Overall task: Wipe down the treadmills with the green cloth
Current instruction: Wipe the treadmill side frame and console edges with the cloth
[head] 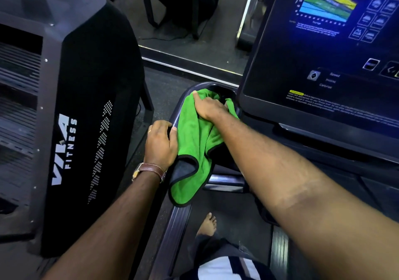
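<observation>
I stand on a treadmill whose console (pixel 336 48) fills the upper right. A green cloth with a black hem (pixel 194 141) lies bunched over the curved left handrail (pixel 183 93) beside the console. My right hand (pixel 208 106) grips the cloth's upper folds and presses them onto the handrail's front bend. My left hand (pixel 160 143), with a brown leather watch at the wrist, curls round the handrail just left of the cloth. The cloth's lower corner hangs loose below the rail.
A black machine marked VIVA FITNESS (pixel 86 117) stands close on the left. A mirror with a metal frame (pixel 190 63) runs along the floor ahead. My bare foot (pixel 208 223) rests on the treadmill deck next to the side rail (pixel 179 221).
</observation>
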### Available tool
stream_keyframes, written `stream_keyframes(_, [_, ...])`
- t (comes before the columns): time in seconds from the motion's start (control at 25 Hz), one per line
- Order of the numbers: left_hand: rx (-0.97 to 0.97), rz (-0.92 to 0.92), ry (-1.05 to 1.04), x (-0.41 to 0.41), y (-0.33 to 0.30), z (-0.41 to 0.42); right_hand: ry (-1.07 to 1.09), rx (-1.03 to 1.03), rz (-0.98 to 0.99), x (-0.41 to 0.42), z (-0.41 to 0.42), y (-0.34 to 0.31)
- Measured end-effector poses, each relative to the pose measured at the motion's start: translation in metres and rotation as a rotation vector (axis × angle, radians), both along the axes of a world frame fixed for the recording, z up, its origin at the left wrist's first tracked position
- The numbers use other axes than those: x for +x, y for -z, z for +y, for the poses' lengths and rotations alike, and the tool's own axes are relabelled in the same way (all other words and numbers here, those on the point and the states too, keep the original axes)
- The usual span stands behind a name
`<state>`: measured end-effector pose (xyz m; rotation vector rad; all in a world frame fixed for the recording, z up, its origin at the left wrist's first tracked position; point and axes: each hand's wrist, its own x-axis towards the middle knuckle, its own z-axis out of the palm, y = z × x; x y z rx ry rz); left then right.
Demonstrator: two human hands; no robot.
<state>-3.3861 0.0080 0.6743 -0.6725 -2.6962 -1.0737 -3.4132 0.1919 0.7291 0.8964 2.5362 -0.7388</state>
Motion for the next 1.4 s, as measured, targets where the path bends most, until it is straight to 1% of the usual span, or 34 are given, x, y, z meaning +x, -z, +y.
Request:
stream_keyframes(0.12, [-0.004,-0.004,0.008,0.002,-0.002,0.001,-0.088,0.18,-0.171,0.005,0.004,-0.005])
stream_keyframes(0.16, [-0.005,-0.008,0.009,0.002,-0.002,0.0,-0.06,0.183,-0.233,0.001,0.004,-0.009])
stream_keyframes(0.24, [-0.001,-0.021,0.012,0.001,-0.002,-0.002,-0.004,0.092,-0.275,-0.008,0.001,-0.007])
stream_keyframes(0.36, [0.008,-0.028,0.005,0.002,-0.002,-0.004,0.075,0.012,-0.186,-0.011,-0.005,0.002])
stream_keyframes(0.52, [0.006,-0.026,-0.001,0.005,-0.004,-0.002,-0.022,0.053,-0.027,0.003,0.009,0.001])
stream_keyframes(0.6, [0.005,-0.041,-0.007,0.004,-0.004,0.0,-0.108,0.13,-0.011,0.013,0.014,-0.005])
stream_keyframes(0.64, [0.004,-0.047,-0.009,0.003,-0.004,0.0,-0.187,0.224,-0.049,0.016,0.012,-0.007])
stream_keyframes(0.72, [0.001,-0.044,-0.01,0.003,-0.003,0.0,-0.363,0.449,-0.189,0.015,0.006,-0.015])
stream_keyframes(0.76, [0.0,-0.038,-0.005,0.003,-0.003,-0.001,-0.408,0.509,-0.268,0.013,0.002,-0.021])
stream_keyframes(0.84, [0.002,-0.019,0.004,0.003,-0.004,-0.003,-0.352,0.448,-0.399,0.008,-0.003,-0.027])
stream_keyframes(0.88, [0.0,-0.012,0.009,0.004,-0.004,-0.003,-0.237,0.355,-0.405,0.009,-0.005,-0.024])
stream_keyframes(0.96, [-0.011,-0.008,0.011,0.005,-0.002,-0.004,-0.005,0.195,-0.328,0.017,-0.008,-0.013])
stream_keyframes(1.08, [-0.032,-0.007,0.002,0.006,-0.002,-0.005,0.15,0.118,-0.127,0.019,-0.015,0.003])
stream_keyframes(1.2, [-0.033,0.003,0.002,0.005,0.0,-0.006,0.144,0.142,0.0,0.016,-0.013,0.011])
stream_keyframes(1.28, [-0.021,-0.005,-0.005,0.004,0.0,-0.006,0.079,0.196,0.083,0.012,-0.002,0.017])
stream_keyframes(1.4, [-0.007,-0.004,-0.017,0.005,-0.001,-0.004,-0.018,0.202,0.176,-0.006,0.014,0.023])
